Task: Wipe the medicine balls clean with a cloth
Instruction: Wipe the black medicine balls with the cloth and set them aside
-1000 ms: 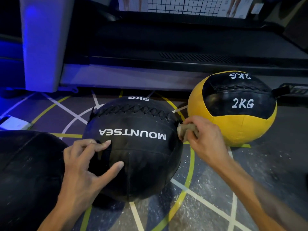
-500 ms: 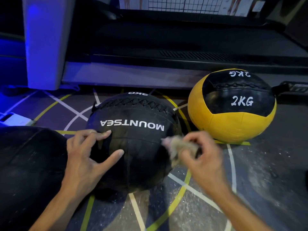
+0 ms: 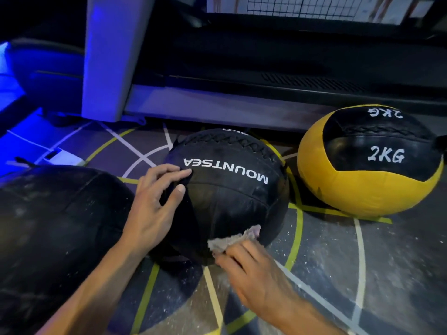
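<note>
A black medicine ball (image 3: 232,189) marked MOUNTSEA sits on the floor in the middle of the view. My left hand (image 3: 154,206) rests on its left side, fingers spread and bent against the surface. My right hand (image 3: 249,269) holds a small grey cloth (image 3: 232,239) against the ball's lower front. A yellow and black 2KG ball (image 3: 370,163) stands to the right, apart from both hands. A larger dusty black ball (image 3: 53,228) fills the lower left.
A treadmill base (image 3: 217,105) with a grey upright (image 3: 113,56) runs across the back, close behind the balls. The dark floor (image 3: 362,274) has yellow and white lines and pale dust. A white object (image 3: 60,157) lies at the far left.
My right hand has brought the cloth down from the ball's upper right side to its lower front. My left hand stays on the ball's left side. The view has shifted left.
</note>
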### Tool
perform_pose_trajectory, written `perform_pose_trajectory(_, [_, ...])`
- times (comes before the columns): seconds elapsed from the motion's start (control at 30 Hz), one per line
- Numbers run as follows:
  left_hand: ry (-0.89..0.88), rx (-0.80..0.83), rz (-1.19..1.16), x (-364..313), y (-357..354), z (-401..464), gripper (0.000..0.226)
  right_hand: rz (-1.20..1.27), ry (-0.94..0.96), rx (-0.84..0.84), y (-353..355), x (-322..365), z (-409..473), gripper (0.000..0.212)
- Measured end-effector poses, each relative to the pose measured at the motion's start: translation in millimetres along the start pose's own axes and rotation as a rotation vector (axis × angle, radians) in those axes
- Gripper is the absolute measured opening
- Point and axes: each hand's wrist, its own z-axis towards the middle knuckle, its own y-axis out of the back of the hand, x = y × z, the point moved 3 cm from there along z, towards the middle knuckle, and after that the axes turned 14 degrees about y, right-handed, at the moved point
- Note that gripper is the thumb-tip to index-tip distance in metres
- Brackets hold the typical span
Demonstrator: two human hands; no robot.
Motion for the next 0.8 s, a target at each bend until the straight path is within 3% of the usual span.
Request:
perform_pose_trajectory(0.07, [0.003, 0.010, -0.002, 0, 0, 0, 0.029, 0.018, 0.052, 0.105, -3, -1, -15, 0.037])
perform_pose_trajectory(0.1, [0.005, 0.016, -0.012, -1, 0, 0, 0.029, 0.078, -0.001, 0.053, 3, -3, -18, 0.035])
perform_pose_trajectory(0.23, [0.000, 0.036, -0.061, -2, 0, -1, 0.029, 0.418, -0.584, -0.591, 75, -42, -1, 0.035])
perform_pose_trajectory(0.33, [-0.001, 0.047, -0.104, -5, -1, -6, 0.029, 0.326, -0.712, -0.761, 116, -84, 22, 0.036])
perform_pose_trajectory(0.4, [0.000, 0.044, -0.139, -3, -2, -8, 0.031, 0.231, -0.696, -0.700, 115, -99, 40, 0.033])
perform_pose_trajectory(0.53, [0.115, 0.121, -0.359, -1, -6, -5, 0.036, 0.217, -0.493, -0.480, 74, -80, 59, 0.037])
perform_pose_trajectory(0.6, [0.134, 0.126, -0.399, -3, -6, -3, 0.040, 0.176, -0.313, -0.408, 54, -52, 56, 0.041])
perform_pose_trajectory(0.73, [0.146, 0.113, -0.448, -3, -1, -4, 0.041, 0.093, 0.098, -0.080, 18, -2, 38, 0.046])
perform_pose_trajectory(0.8, [0.177, 0.131, -0.492, -4, 0, -4, 0.041, 0.139, 0.167, 0.003, 22, 4, 33, 0.049])
